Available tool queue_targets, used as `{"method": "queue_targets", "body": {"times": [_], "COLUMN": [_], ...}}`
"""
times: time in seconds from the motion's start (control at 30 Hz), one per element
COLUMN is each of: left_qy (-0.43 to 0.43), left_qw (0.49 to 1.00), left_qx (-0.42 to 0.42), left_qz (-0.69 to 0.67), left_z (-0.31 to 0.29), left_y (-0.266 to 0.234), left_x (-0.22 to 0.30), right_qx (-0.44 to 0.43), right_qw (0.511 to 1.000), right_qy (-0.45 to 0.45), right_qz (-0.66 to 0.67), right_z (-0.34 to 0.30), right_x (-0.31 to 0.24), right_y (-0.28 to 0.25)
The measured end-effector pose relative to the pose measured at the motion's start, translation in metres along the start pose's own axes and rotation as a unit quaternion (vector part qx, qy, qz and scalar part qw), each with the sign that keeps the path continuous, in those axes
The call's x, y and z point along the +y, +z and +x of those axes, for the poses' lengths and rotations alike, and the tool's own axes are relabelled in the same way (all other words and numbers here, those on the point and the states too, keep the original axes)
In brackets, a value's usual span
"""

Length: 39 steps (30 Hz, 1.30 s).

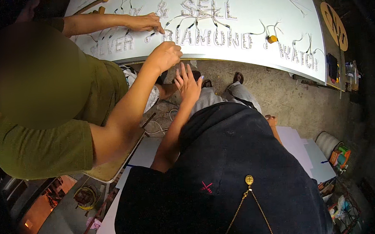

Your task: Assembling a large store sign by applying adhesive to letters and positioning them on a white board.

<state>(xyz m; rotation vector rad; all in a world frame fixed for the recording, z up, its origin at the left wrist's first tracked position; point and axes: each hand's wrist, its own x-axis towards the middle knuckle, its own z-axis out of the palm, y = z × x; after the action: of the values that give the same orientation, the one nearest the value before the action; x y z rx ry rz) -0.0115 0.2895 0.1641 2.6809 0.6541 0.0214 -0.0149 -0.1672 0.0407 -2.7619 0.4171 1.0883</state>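
Note:
My left hand (188, 83) is raised just short of the near edge of a large white panel (252, 59), fingers spread and nothing in them. My right hand (272, 120) is low beside my right thigh, small and partly hidden by my body, so its fingers cannot be read. Rows of letter shapes made of small light modules (208, 36) cover the panel, with thin wires (196, 17) rising from them. At my left, a co-worker in an olive shirt leans over the panel. One co-worker's hand (147, 23) touches the letters; the other hand (166, 56) is closed near the edge.
A small yellow cylinder (272, 39) stands on the panel. A tan oval piece with black marks (334, 26) lies beyond its right end. White cables (156, 126) run over the concrete floor (298, 95). Pale sheets (294, 147) lie by my seat; a white container (327, 142) is at right.

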Motion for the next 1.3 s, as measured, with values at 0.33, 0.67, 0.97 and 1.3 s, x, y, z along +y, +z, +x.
{"method": "queue_targets", "body": {"times": [0.33,0.67,0.97,1.3], "left_qy": [0.031,-0.002,-0.026,-0.057], "left_qw": [0.997,0.974,0.957,0.941], "left_qx": [-0.067,-0.225,-0.289,-0.324], "left_qz": [0.023,0.005,0.005,-0.074], "left_z": [-0.002,-0.028,-0.021,-0.028], "left_y": [-0.024,-0.004,0.003,0.033], "left_x": [-0.008,-0.015,-0.027,-0.06], "right_qx": [0.048,0.03,-0.012,-0.021], "right_qw": [0.994,0.989,0.979,0.972], "right_qy": [-0.091,-0.103,-0.114,-0.176], "right_qz": [0.028,0.103,0.166,0.155], "right_z": [0.0,0.026,0.017,0.046], "right_x": [-0.054,-0.025,-0.014,-0.006], "right_y": [-0.038,-0.017,-0.015,0.005]}}
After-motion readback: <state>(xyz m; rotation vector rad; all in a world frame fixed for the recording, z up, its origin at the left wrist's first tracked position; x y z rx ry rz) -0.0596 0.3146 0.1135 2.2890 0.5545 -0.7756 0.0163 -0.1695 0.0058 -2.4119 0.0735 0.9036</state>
